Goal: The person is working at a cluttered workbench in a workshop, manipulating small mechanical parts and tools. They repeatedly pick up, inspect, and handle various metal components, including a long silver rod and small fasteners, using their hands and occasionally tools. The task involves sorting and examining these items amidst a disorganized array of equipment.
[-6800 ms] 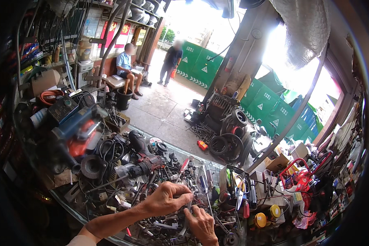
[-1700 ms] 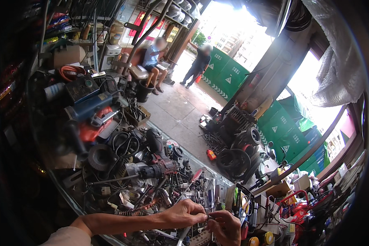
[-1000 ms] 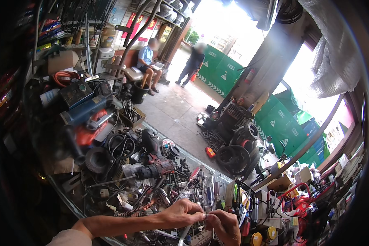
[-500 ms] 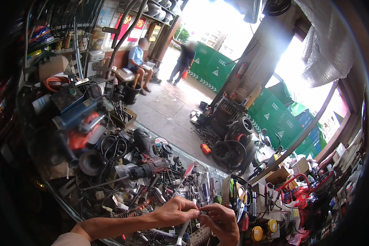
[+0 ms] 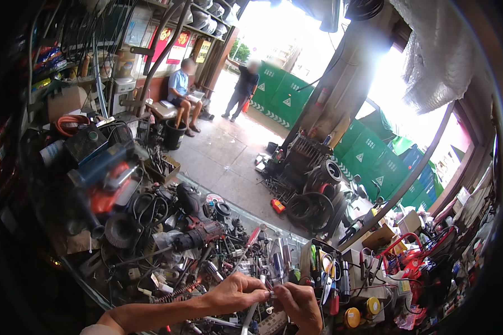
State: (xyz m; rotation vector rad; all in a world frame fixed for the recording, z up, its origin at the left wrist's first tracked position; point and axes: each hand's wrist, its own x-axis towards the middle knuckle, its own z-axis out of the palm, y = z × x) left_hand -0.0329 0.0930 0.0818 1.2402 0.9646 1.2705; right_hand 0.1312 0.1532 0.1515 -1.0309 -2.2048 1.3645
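Note:
Above the front of a cluttered workbench, my left hand point(image 5: 237, 292) and my right hand point(image 5: 299, 306) meet fingertip to fingertip. Both are closed in a pinch on one tiny piece between them, too small to name. Beneath them lie loose tools and metal parts, among them a wrench point(image 5: 250, 318) with a pale shaft. A red-handled screwdriver point(image 5: 254, 237) rests beyond my left hand. To the right of my right hand stands a tool box holding scissors point(image 5: 329, 272) and several pens or slim tools.
A red and black power drill point(image 5: 198, 233) lies on the left of the bench, with a bench grinder-like blue machine point(image 5: 103, 163) behind. Two yellow-lidded jars point(image 5: 352, 317) stand at right. Tyres point(image 5: 313, 206) lie on the floor beyond. One person point(image 5: 183, 92) sits; another point(image 5: 245, 89) stands.
Both my hands have shifted slightly down and stay pinched together. The whole view has turned a little. The standing person has an arm raised in both frames.

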